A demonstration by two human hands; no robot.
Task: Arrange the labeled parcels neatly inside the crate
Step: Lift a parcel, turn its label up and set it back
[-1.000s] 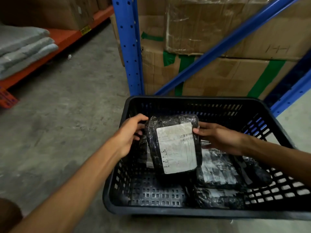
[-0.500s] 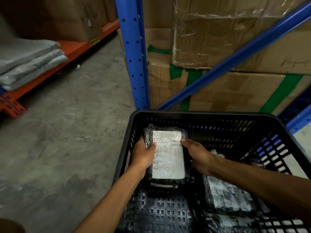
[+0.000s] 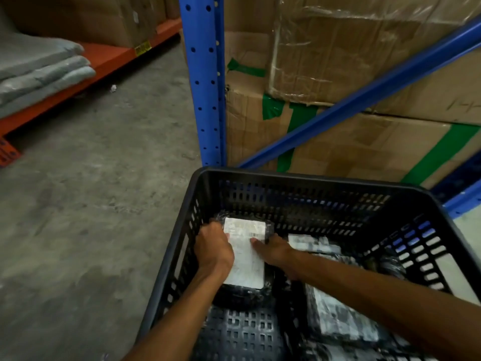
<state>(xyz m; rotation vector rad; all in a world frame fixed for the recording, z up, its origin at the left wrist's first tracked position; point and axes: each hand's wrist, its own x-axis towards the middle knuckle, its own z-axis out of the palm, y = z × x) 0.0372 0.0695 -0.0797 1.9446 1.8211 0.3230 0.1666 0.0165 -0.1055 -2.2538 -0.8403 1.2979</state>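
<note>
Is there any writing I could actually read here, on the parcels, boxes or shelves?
Parcel label: print and barcode, too blurred to read.
Second parcel's label: blurred, unreadable.
Yellow tag on the orange shelf: too small.
Cardboard box: faint pen marks, not legible.
Nothing can be quoted.
</note>
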